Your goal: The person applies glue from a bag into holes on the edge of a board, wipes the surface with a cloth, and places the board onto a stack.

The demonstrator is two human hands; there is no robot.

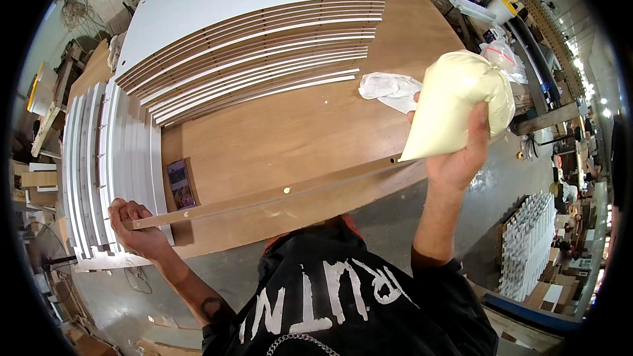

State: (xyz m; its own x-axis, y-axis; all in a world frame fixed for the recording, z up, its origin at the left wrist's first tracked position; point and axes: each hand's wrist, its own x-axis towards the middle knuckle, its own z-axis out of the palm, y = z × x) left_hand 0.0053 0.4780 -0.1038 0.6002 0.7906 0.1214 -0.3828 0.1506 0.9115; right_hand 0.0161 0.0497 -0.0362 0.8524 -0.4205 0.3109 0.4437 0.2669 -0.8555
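My left hand (140,234) is closed round the near-left end of a long, narrow wooden strip (237,203), which is held edge up above the table. Pale dabs fill two spots along its edge, and a dark hole shows close to its right end. In my right hand (456,163) is a plump, clear plastic bag of pale yellow paste (455,102), with fingers and thumb wrapped about it. The bag's pointed tip is directed down and left, right by the dark hole; whether they touch I cannot tell.
White-faced panels (254,10) are stacked on the brown table (290,128), with white strips (125,151) bundled at left. Beside the bundle lies a phone-like device (180,181). A white cloth (389,89) sits behind the bag. On the floor at right stands a white stack (529,244).
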